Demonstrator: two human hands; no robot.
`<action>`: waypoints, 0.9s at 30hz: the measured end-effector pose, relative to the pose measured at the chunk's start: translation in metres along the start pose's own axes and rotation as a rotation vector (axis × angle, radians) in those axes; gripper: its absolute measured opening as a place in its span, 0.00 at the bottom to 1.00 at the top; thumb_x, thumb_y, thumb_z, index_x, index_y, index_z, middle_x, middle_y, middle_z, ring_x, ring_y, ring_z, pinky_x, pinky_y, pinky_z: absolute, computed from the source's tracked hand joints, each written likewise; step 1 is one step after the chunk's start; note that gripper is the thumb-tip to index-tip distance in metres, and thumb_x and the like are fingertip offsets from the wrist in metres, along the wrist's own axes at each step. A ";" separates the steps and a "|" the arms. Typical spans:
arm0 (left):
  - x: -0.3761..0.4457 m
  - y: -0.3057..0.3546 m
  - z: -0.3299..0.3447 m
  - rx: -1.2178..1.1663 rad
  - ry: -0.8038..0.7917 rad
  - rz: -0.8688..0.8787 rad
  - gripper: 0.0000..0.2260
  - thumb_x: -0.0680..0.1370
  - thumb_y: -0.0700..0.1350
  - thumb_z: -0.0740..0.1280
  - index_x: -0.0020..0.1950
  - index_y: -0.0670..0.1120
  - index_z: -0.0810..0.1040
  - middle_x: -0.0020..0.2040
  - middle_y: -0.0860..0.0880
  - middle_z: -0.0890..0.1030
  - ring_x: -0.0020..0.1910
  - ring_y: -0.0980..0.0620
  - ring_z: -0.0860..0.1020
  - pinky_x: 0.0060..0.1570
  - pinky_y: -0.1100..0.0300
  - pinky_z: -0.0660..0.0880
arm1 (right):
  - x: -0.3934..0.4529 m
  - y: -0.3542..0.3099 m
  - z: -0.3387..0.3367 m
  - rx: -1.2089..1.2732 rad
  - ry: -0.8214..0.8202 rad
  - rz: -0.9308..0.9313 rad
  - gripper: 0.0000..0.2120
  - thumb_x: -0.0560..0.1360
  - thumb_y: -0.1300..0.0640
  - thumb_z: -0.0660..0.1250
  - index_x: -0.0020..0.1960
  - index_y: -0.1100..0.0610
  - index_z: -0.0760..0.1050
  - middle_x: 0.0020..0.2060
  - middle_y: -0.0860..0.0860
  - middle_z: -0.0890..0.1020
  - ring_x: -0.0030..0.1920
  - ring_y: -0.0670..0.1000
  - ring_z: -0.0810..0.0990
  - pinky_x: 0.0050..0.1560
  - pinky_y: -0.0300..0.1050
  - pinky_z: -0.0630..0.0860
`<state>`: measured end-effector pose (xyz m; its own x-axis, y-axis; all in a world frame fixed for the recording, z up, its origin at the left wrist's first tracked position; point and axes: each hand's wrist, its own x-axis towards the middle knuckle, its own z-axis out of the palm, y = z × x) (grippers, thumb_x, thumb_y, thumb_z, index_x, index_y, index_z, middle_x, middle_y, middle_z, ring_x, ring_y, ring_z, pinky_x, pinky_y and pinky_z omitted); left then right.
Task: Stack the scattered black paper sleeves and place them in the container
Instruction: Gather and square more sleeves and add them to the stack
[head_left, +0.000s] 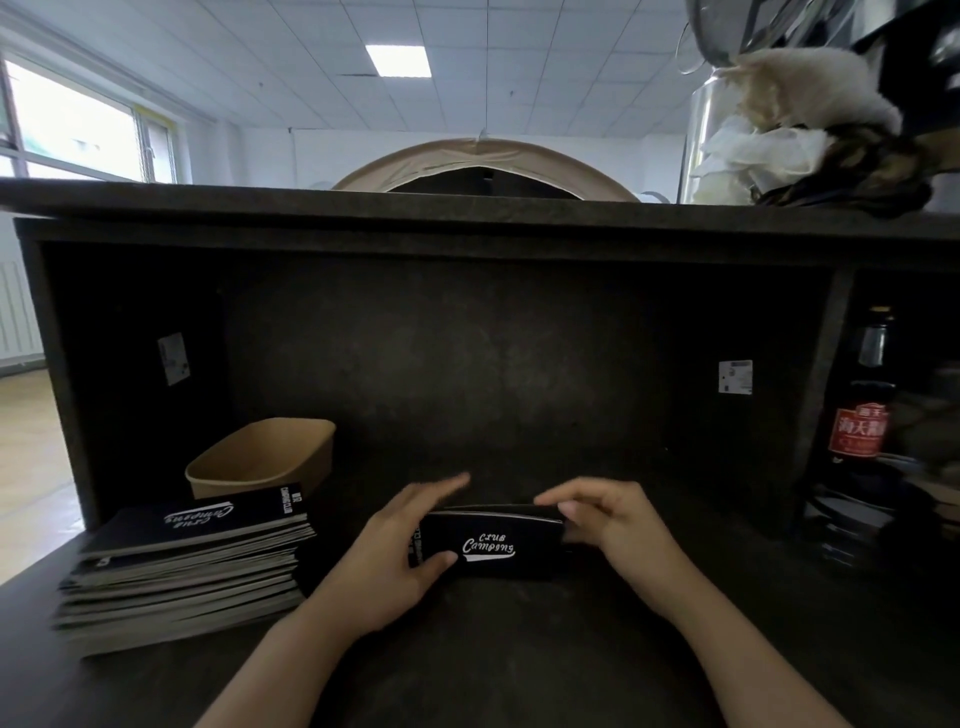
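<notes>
A small bundle of black paper sleeves (491, 543) with white "Club Camping" lettering stands on edge on the dark counter, held between both hands. My left hand (395, 556) clasps its left end, thumb on the front face and fingers stretched behind. My right hand (608, 525) pinches the top right edge. A tall pile of the same black sleeves (187, 566) lies flat to the left. Behind that pile stands an empty brown paper container (260, 460).
A dark shelf unit (467, 218) overhangs the counter (519, 649) and walls it in at the back and sides. A dark bottle with a red label (862, 405) stands in the right compartment. White cloths and metal ware (779, 124) sit on top at the right.
</notes>
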<state>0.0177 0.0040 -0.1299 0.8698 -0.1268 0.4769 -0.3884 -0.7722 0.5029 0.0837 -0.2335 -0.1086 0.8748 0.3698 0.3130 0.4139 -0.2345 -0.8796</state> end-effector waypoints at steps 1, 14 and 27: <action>0.001 0.000 -0.001 0.015 0.000 0.018 0.23 0.74 0.44 0.71 0.64 0.64 0.71 0.60 0.64 0.74 0.61 0.68 0.71 0.64 0.67 0.69 | 0.001 0.000 0.003 0.027 -0.039 0.009 0.15 0.80 0.63 0.58 0.48 0.50 0.82 0.48 0.47 0.85 0.52 0.47 0.83 0.56 0.48 0.78; 0.001 -0.001 -0.005 0.011 0.019 0.034 0.14 0.73 0.44 0.71 0.56 0.58 0.78 0.50 0.61 0.79 0.52 0.66 0.76 0.54 0.71 0.71 | 0.020 0.035 0.008 -0.547 0.003 -0.018 0.24 0.70 0.62 0.72 0.64 0.49 0.73 0.55 0.46 0.73 0.60 0.45 0.74 0.65 0.42 0.70; -0.001 0.006 -0.003 -0.030 -0.010 -0.008 0.33 0.72 0.45 0.73 0.72 0.63 0.64 0.62 0.63 0.75 0.62 0.70 0.71 0.65 0.74 0.64 | 0.003 0.004 0.010 0.032 -0.115 -0.030 0.15 0.79 0.63 0.59 0.44 0.54 0.83 0.42 0.51 0.85 0.44 0.48 0.82 0.47 0.44 0.76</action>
<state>0.0138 0.0016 -0.1248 0.8758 -0.1273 0.4655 -0.3902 -0.7543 0.5280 0.0857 -0.2243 -0.1152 0.8268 0.4772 0.2977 0.4295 -0.1940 -0.8820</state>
